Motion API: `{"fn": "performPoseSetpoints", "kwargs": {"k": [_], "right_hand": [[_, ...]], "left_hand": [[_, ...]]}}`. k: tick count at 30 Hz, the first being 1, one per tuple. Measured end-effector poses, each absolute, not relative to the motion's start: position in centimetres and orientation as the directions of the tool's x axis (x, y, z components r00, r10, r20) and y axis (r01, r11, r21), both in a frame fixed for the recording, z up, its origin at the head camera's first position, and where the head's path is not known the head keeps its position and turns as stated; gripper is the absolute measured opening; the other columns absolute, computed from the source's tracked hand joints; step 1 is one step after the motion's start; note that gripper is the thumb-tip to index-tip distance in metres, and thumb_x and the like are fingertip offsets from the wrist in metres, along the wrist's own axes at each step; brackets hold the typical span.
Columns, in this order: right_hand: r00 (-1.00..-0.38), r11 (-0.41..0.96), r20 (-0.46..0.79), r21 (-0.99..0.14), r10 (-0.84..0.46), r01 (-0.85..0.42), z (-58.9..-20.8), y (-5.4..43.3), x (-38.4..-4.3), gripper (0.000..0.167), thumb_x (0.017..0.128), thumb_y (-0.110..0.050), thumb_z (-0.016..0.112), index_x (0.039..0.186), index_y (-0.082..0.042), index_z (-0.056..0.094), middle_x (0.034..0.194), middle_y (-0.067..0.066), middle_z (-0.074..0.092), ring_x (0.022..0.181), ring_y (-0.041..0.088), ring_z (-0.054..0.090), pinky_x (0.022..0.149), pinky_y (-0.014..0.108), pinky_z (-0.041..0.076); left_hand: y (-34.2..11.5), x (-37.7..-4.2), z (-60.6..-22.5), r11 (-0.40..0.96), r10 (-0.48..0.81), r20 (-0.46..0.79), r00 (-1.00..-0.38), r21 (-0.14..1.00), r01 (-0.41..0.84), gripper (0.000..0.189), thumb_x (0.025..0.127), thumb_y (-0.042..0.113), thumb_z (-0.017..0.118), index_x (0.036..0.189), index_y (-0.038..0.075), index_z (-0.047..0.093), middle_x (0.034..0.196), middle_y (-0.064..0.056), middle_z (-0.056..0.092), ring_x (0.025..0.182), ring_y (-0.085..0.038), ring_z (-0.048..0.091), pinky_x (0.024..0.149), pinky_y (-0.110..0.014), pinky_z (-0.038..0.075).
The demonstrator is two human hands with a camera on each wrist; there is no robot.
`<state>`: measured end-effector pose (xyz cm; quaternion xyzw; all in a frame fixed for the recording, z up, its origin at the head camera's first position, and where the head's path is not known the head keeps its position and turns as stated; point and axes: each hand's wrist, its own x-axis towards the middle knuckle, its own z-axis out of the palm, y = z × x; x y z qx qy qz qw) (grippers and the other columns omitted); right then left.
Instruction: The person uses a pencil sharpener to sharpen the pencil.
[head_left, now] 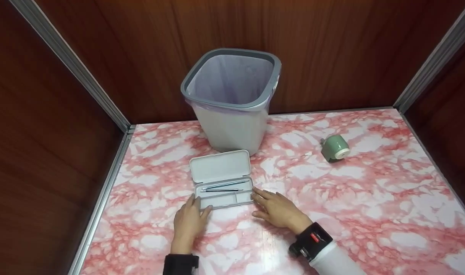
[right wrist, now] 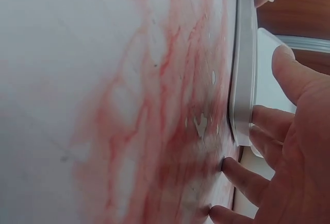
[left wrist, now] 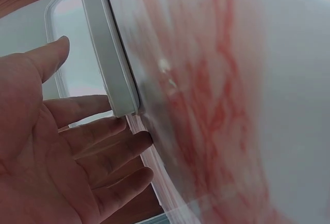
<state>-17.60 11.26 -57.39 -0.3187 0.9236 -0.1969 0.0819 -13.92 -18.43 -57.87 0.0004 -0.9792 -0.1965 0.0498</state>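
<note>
A pale grey pencil case lies on the table with its lid folded back. Two slim pens or pencils, one blue and one dark, lie in its long rear compartment. At the case's left end is my left hand, its fingers loosely extended against the corner in the left wrist view. My right hand is at the opposite end, fingers spread. In the right wrist view, the right hand's upper fingers touch the case's end, while the lower ones reach down to the tabletop.
Behind the case stands a light bin with a grey rim and a purple liner. A green cup lies on its side at the right. Brown panels with metal edging surround the red-and-white marbled table.
</note>
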Motion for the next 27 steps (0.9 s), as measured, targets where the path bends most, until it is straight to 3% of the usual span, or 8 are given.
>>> {"fn": "performPoseSetpoints", "kwargs": {"k": [9, 27], "right_hand": [[-0.794, 0.744, -0.057, -0.397, -0.605, -0.538, -57.4, 12.7, -16.6, 0.066, 0.093, -0.049, 0.056, 0.146, -0.011, 0.044, 0.155, 0.006, 0.031, 0.134, 0.031, 0.04, 0.103, 0.062, 0.029], [-0.79, 0.73, -0.047, -0.42, -0.611, -0.539, -56.8, 14.5, -15.5, 0.067, 0.093, -0.047, 0.057, 0.145, -0.006, 0.044, 0.154, 0.01, 0.032, 0.134, 0.033, 0.04, 0.099, 0.065, 0.031]], "left_hand": [[-17.4, -14.2, -57.9, 0.941, 0.025, 0.108, -0.994, 0.333, 0.06, 0.059, 0.091, 0.047, 0.061, 0.126, -0.001, 0.062, 0.136, -0.021, 0.052, 0.105, -0.042, 0.059, 0.082, -0.054, 0.047], [-16.3, -13.3, -57.4, 0.943, 0.088, 0.114, -0.99, 0.31, 0.12, 0.057, 0.089, 0.044, 0.065, 0.125, 0.0, 0.063, 0.133, -0.021, 0.055, 0.104, -0.041, 0.061, 0.079, -0.055, 0.048]]}}
